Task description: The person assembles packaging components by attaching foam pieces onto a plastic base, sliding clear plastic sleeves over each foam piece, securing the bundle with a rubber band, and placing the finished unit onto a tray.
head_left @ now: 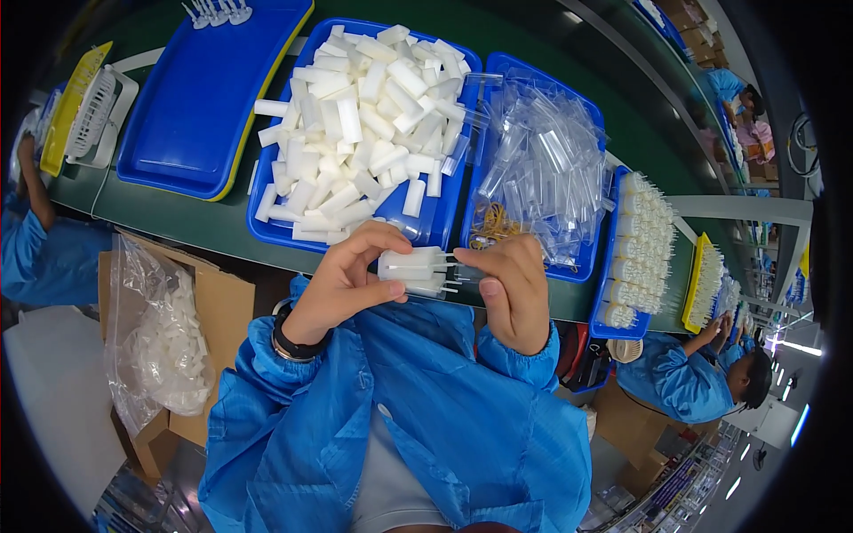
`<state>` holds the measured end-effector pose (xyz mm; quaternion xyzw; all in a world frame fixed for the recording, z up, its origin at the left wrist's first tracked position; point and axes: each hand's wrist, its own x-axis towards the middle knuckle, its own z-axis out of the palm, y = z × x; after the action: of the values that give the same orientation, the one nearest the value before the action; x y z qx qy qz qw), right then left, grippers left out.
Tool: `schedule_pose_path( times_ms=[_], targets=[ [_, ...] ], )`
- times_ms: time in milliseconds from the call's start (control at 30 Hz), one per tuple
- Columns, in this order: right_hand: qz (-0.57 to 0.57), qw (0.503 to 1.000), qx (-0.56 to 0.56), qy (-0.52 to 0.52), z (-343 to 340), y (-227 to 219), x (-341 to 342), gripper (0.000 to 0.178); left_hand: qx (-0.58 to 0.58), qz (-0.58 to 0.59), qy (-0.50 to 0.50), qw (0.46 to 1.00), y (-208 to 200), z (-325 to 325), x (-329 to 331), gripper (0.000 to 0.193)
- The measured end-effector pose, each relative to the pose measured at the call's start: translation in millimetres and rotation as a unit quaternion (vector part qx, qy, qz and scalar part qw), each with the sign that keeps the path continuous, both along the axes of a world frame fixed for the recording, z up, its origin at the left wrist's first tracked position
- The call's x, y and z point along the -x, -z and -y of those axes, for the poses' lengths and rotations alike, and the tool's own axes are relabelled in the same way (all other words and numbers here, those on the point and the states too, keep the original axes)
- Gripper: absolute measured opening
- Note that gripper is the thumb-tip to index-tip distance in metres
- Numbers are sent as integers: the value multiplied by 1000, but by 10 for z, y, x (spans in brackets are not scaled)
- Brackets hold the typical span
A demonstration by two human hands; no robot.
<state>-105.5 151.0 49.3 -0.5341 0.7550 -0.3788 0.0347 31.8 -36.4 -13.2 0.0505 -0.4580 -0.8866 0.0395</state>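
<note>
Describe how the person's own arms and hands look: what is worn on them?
Both forearms are covered by loose, bright blue sleeves of a thin, slightly shiny work coat, gathered at elastic cuffs. The left hand is bare, with no glove, and a black band, like a watch or bracelet, sits on its wrist just past the cuff. The right hand is also bare; I see no ring or band on it.

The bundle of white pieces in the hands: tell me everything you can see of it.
The bundle of white pieces is a few short, white, plastic-looking sticks lying side by side, level, with thin pins poking out toward the right. The left hand grips its left end; the right hand meets the pin ends. It is held above the blue sleeves, just before the conveyor's edge.
</note>
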Motion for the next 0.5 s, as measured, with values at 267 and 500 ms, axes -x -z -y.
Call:
schedule_pose_path(
  times_ms=[267,500],
  targets=[
    [44,993,114,5,160,17,-107,53,67,-2,-9,998,48,-6,-7,36],
    [109,982,149,33,250,115,-229,59,109,-34,-27,993,124,-58,46,33]
  ],
)
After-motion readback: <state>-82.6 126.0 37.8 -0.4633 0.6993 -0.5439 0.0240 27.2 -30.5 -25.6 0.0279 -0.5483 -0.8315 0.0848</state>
